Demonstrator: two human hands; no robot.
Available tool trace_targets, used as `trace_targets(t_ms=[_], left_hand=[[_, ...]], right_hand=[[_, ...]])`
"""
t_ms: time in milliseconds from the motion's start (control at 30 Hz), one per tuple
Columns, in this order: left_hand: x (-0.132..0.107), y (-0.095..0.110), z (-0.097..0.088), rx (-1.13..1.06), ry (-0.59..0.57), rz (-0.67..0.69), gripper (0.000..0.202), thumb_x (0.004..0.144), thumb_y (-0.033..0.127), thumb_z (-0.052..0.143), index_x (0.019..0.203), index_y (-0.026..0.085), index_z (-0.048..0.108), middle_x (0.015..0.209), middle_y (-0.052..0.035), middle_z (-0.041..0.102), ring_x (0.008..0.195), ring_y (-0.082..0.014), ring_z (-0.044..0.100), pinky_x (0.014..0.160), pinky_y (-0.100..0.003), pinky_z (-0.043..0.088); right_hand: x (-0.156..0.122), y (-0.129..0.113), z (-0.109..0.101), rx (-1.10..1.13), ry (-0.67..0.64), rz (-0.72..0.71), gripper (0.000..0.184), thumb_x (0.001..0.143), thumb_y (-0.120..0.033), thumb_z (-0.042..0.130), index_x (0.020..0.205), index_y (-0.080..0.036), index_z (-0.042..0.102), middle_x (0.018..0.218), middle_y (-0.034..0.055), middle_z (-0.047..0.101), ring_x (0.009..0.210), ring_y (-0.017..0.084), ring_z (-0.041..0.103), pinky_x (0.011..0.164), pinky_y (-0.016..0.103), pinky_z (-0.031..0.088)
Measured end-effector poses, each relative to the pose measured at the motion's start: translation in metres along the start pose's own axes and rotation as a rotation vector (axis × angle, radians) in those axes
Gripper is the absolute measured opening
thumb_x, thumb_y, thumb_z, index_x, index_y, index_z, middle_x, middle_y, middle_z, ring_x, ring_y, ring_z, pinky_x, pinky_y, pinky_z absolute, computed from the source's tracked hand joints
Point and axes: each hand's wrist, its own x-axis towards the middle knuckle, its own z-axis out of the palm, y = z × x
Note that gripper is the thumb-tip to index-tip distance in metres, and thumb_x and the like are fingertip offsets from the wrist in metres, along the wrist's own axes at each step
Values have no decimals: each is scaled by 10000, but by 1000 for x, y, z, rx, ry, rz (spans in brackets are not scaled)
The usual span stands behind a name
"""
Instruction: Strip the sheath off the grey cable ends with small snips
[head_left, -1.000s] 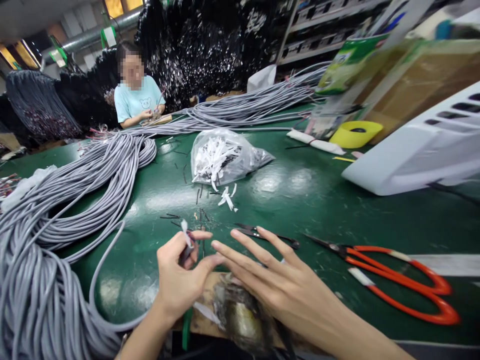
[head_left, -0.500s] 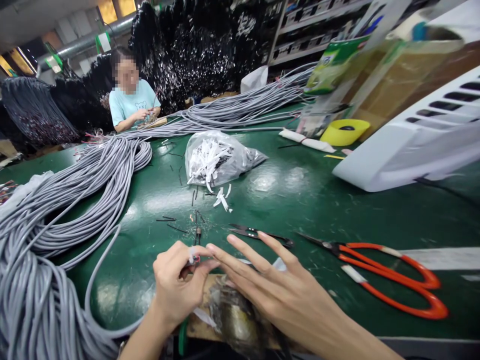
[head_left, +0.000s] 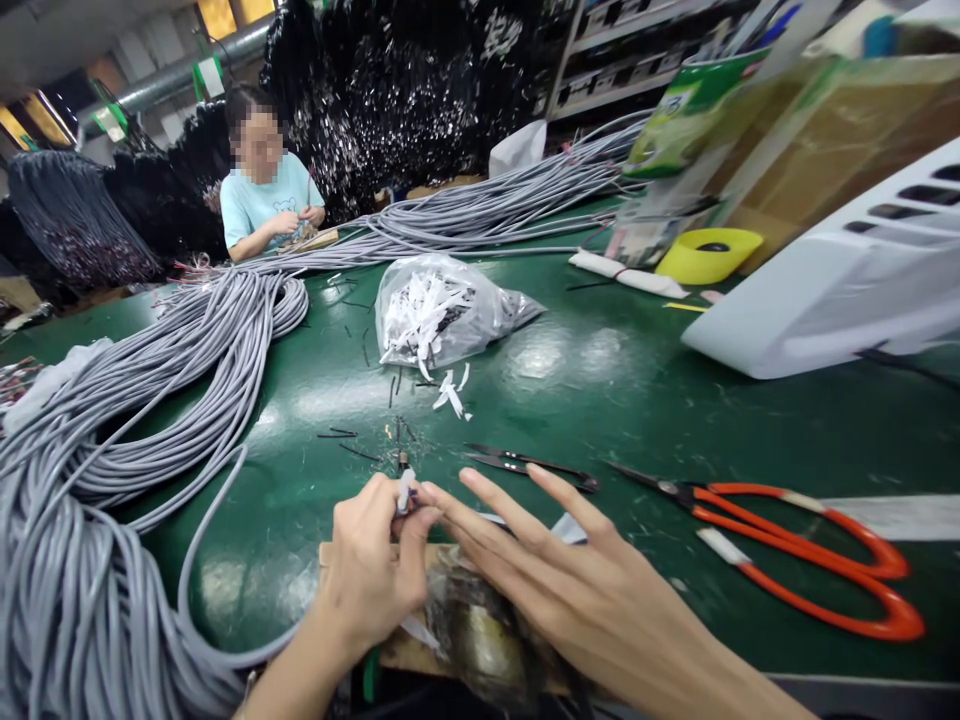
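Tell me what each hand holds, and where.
The left hand pinches a small white strip by its lower end; the right hand, fingers spread, grips nothing.

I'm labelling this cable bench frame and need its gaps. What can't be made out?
Head view only:
white piece pinched in the left hand: too small, mostly covered.
bundle under the right hand: blurred, hands hide it.
white casing: cut by right edge.
grey cables: ends run off left edge.

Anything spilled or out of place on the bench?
A few white strips lie loose on the green table just outside the clear bag, and short black offcuts are scattered nearby. Nothing looks damaged.
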Motion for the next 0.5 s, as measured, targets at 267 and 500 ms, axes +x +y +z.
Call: trace_targets(t_ms=[267, 500], left_hand=[[0, -1, -4, -75, 119, -90, 117, 867, 130, 431, 769, 179, 469, 613, 40, 459, 479, -76, 400, 474, -194, 325], [1, -2, -6, 177, 110, 202, 138, 839, 55, 481, 914, 160, 530, 655, 10, 575, 522, -95, 465, 496, -206, 340]], right_hand=[[3, 0, 0, 23, 15, 17, 369, 932, -135, 312, 985, -165, 676, 1358, 25, 462, 1253, 216, 366, 1104, 475, 136], [0, 0, 0, 7, 21, 23, 375, 917, -113, 307, 1014, -155, 667, 1354, 42, 467, 1243, 225, 377, 1090, 485, 164]])
